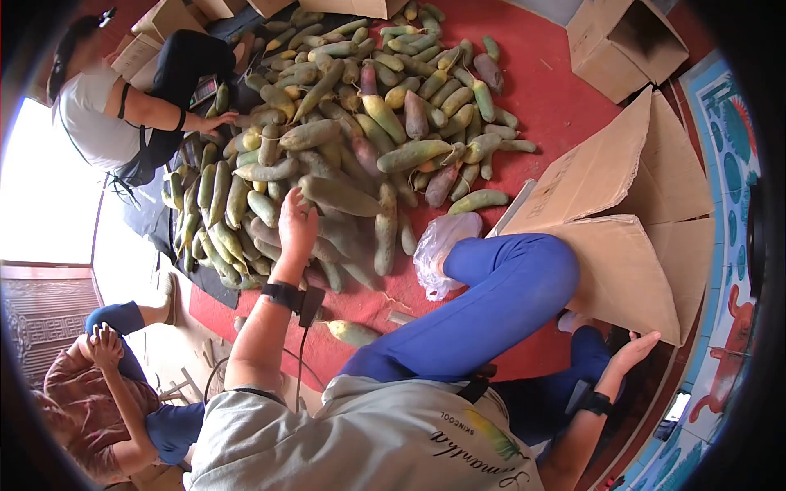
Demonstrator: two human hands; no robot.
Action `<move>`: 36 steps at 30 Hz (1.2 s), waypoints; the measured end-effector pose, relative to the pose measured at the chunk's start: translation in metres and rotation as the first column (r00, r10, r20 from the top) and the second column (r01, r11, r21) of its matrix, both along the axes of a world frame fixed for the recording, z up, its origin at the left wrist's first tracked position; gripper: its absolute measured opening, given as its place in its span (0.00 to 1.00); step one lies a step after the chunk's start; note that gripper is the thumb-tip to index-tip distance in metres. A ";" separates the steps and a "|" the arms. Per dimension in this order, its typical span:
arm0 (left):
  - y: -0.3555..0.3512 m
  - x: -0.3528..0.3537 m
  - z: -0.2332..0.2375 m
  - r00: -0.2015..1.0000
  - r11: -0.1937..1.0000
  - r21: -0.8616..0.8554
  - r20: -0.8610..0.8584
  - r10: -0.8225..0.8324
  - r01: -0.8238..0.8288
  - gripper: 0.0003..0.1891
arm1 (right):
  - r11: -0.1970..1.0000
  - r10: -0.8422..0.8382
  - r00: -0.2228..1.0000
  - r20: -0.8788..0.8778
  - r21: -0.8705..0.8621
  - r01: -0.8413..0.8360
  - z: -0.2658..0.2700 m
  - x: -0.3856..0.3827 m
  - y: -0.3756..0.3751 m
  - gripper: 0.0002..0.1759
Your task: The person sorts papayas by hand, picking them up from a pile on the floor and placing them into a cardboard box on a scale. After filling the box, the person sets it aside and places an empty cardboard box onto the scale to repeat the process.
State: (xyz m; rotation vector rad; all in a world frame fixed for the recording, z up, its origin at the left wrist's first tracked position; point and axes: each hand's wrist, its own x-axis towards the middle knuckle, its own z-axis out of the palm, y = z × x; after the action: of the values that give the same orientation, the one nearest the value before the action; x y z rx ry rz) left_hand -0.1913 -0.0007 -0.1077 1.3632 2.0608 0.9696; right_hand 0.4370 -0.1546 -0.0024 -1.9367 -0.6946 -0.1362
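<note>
My left hand reaches over the front of a large heap of green radishes. Its fingers are bent and apart, with the fingertips right at the near end of a thick green radish. Several radishes just beyond that hand are smeared by motion. Low on the right, my right hand is open, fingers stretched out, at the lower edge of an open cardboard box. That box lies tilted beside my bent knee, its flaps spread. A single pale green radish rests apart from the heap near my left forearm.
A person in a light shirt crouches at the far left, one hand at the heap. Another person sits at the lower left with clasped hands. A clear plastic bag surrounds my foot on the red floor. Another box stands at back right.
</note>
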 end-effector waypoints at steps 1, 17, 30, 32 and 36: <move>-0.012 0.001 -0.002 0.994 0.998 0.049 -0.098 0.046 -0.041 0.21 | 1.000 0.000 1.000 0.001 -0.005 0.000 -0.001 0.001 -0.001 0.38; -0.234 -0.012 -0.255 0.840 0.260 -0.920 0.117 -0.530 0.293 0.31 | 0.999 -0.034 0.999 -0.007 -0.026 0.034 0.001 0.001 0.002 0.37; -0.195 0.011 -0.172 0.508 -0.060 -0.949 0.218 -0.833 0.309 0.40 | 0.997 -0.064 0.997 -0.036 -0.056 0.062 -0.001 0.004 -0.001 0.39; -0.174 0.023 -0.140 0.491 -0.081 -0.951 0.225 -0.842 0.297 0.40 | 0.997 -0.069 0.997 -0.038 -0.045 0.067 0.001 -0.001 0.003 0.39; -0.158 0.027 -0.135 0.442 -0.051 -0.935 0.213 -0.871 0.351 0.36 | 0.998 -0.059 0.997 -0.040 -0.028 0.058 -0.003 0.002 0.003 0.40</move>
State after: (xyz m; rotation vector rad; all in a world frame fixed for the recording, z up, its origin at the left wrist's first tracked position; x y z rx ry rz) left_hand -0.1640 -0.1587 -0.2431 1.5787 1.2637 -1.0446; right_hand 0.4386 -0.1517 -0.0051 -1.9807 -0.6154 -0.1241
